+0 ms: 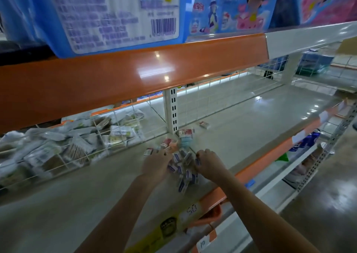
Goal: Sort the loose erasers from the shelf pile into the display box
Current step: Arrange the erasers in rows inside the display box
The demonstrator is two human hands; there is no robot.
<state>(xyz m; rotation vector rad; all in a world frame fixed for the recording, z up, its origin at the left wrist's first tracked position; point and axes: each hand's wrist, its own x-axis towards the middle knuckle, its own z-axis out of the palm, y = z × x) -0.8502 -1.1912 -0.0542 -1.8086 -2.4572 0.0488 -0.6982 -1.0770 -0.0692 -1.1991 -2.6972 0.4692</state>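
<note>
A pile of small wrapped erasers [183,167], blue-white and red-white, lies on the grey shelf [251,121] near its front edge. My left hand [155,164] rests on the pile's left side, fingers reaching into it. My right hand [207,161] is at the pile's right side with curled fingers pinching a blue-white eraser. More red-white erasers [185,132] sit behind the pile by the white upright post, and one lone eraser [204,124] lies further back. A display box cannot be made out in the blur.
A wire basket [63,152] of bagged goods fills the shelf's left. An orange shelf rail [125,74] hangs overhead with blue packages [108,14] on top. Price labels [190,210] line the front edge. Lower shelves [301,156] and the floor are at the right.
</note>
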